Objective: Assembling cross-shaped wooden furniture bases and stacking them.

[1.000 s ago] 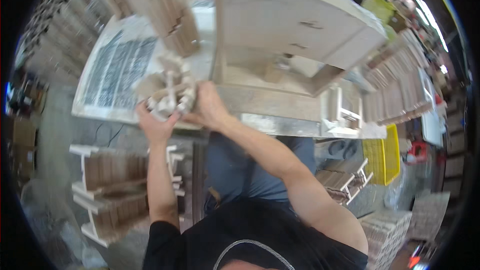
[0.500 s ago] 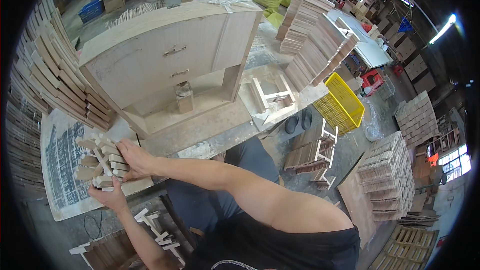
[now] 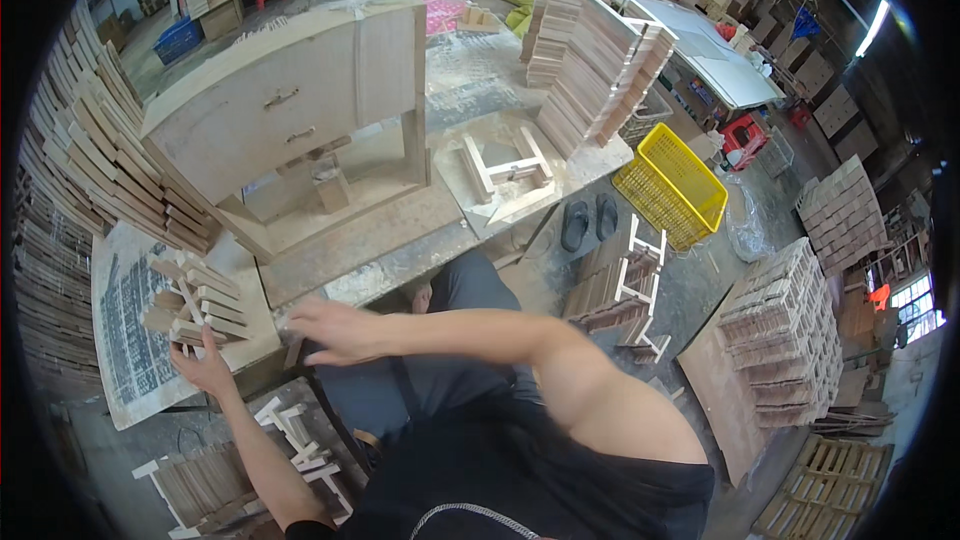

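Note:
My left hand (image 3: 205, 368) reaches up under a cluster of several small wooden blocks (image 3: 192, 300) that rests on the workbench's left end, fingers touching the lowest block. My right hand (image 3: 335, 330) hovers flat near the bench's front edge, fingers spread, holding nothing, a short way right of the blocks. A printed paper sheet (image 3: 125, 325) lies under the blocks.
A wooden cabinet with two drawers (image 3: 270, 110) lies on the workbench (image 3: 400, 240). A small wooden frame (image 3: 505, 170) sits to its right. Stacks of wooden parts (image 3: 110, 160) rise on the left and at the back (image 3: 590, 60). A yellow basket (image 3: 670, 190) and slippers (image 3: 588, 222) are on the floor.
My right hand has come off the block cluster and moved right to the bench edge. The left hand stays under the blocks. My head has turned, shifting the view.

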`<action>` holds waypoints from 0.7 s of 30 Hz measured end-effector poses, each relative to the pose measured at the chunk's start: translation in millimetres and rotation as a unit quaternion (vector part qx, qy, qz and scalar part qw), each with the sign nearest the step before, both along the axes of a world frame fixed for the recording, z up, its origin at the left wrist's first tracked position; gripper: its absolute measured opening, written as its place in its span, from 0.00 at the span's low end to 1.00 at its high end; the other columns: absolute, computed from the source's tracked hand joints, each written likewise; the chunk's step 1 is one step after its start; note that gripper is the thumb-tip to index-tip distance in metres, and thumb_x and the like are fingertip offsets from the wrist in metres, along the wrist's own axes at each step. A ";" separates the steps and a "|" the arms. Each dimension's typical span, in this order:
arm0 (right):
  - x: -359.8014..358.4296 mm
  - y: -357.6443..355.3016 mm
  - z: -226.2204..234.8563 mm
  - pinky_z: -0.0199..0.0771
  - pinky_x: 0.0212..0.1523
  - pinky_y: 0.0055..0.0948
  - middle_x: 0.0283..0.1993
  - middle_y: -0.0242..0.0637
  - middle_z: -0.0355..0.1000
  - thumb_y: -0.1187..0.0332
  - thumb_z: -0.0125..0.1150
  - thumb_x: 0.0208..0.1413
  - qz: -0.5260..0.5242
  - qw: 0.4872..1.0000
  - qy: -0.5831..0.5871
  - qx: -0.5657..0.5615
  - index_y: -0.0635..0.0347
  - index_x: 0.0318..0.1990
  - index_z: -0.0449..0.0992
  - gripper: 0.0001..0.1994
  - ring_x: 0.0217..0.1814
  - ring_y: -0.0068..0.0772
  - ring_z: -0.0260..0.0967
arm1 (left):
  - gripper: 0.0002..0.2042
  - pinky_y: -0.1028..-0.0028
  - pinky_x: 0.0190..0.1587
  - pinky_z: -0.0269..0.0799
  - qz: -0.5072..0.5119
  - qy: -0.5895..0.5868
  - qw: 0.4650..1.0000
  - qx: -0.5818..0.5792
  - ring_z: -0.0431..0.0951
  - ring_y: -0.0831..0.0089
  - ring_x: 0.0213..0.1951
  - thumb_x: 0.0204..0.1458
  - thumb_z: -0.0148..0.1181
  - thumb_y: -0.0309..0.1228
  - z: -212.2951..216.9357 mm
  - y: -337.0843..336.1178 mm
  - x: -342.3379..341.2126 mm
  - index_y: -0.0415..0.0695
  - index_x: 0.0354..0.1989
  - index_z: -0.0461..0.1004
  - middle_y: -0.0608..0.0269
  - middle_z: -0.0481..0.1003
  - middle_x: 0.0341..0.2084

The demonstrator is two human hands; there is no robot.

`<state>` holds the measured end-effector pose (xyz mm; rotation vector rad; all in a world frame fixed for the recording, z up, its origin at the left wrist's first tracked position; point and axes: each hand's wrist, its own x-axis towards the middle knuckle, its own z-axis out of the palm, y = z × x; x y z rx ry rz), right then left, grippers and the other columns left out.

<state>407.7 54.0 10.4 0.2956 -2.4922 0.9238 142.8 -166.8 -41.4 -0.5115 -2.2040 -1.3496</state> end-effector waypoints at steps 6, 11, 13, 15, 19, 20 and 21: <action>205.9 146.8 39.8 0.77 0.50 0.45 0.44 0.46 0.75 0.69 0.73 0.46 -0.315 0.946 -0.057 0.052 0.60 0.42 0.80 0.15 0.49 0.54 0.74 | 0.33 0.60 0.63 0.71 -0.021 -0.031 0.999 0.022 0.73 0.54 0.60 0.57 0.71 0.36 -1.5 -2.2 -7.7 0.28 0.64 0.63 0.43 0.69 0.57; 277.4 267.7 59.2 0.76 0.53 0.44 0.45 0.43 0.79 0.69 0.74 0.47 -0.497 0.835 -0.129 0.195 0.57 0.46 0.83 0.16 0.52 0.50 0.73 | 0.30 0.64 0.62 0.71 0.003 -0.055 0.998 0.033 0.71 0.58 0.62 0.61 0.66 0.32 -1.9 -47.3 21.1 0.31 0.66 0.62 0.44 0.66 0.63; 264.5 294.2 55.4 0.75 0.52 0.44 0.45 0.44 0.79 0.69 0.72 0.48 -0.436 0.859 -0.171 0.207 0.57 0.46 0.82 0.16 0.52 0.50 0.72 | 0.28 0.65 0.61 0.71 0.031 -0.057 0.997 0.049 0.74 0.61 0.59 0.62 0.66 0.34 -4.8 -71.9 52.0 0.31 0.64 0.64 0.45 0.70 0.60; 235.9 317.5 48.4 0.73 0.56 0.47 0.47 0.46 0.78 0.68 0.71 0.48 -0.362 0.888 -0.201 0.200 0.59 0.49 0.81 0.19 0.54 0.53 0.71 | 0.24 0.66 0.60 0.71 0.054 -0.075 0.996 -0.013 0.76 0.63 0.56 0.61 0.66 0.34 0.6 -106.5 97.4 0.33 0.60 0.69 0.49 0.75 0.54; 235.6 359.8 38.5 0.76 0.42 0.42 0.38 0.48 0.81 0.56 0.69 0.55 -0.300 0.875 -0.374 0.071 0.62 0.46 0.83 0.18 0.39 0.49 0.79 | 0.23 0.65 0.53 0.75 0.056 -0.195 0.959 -0.196 0.81 0.61 0.48 0.50 0.71 0.37 30.7 -120.2 168.2 0.36 0.51 0.78 0.48 0.80 0.45; 269.9 391.2 25.0 0.76 0.42 0.41 0.35 0.47 0.80 0.58 0.67 0.55 -0.297 0.888 -0.346 0.058 0.61 0.40 0.83 0.15 0.39 0.48 0.79 | 0.22 0.64 0.50 0.76 0.008 -0.260 0.953 -0.156 0.82 0.58 0.46 0.49 0.72 0.39 19.6 -124.8 167.6 0.35 0.48 0.80 0.47 0.82 0.41; 291.2 427.8 7.6 0.75 0.40 0.43 0.34 0.47 0.79 0.62 0.65 0.51 -0.356 0.838 -0.373 0.181 0.60 0.39 0.83 0.13 0.37 0.51 0.77 | 0.21 0.63 0.47 0.77 0.034 -0.264 0.950 -0.162 0.83 0.56 0.42 0.47 0.73 0.39 19.5 -124.7 175.8 0.35 0.43 0.81 0.46 0.82 0.37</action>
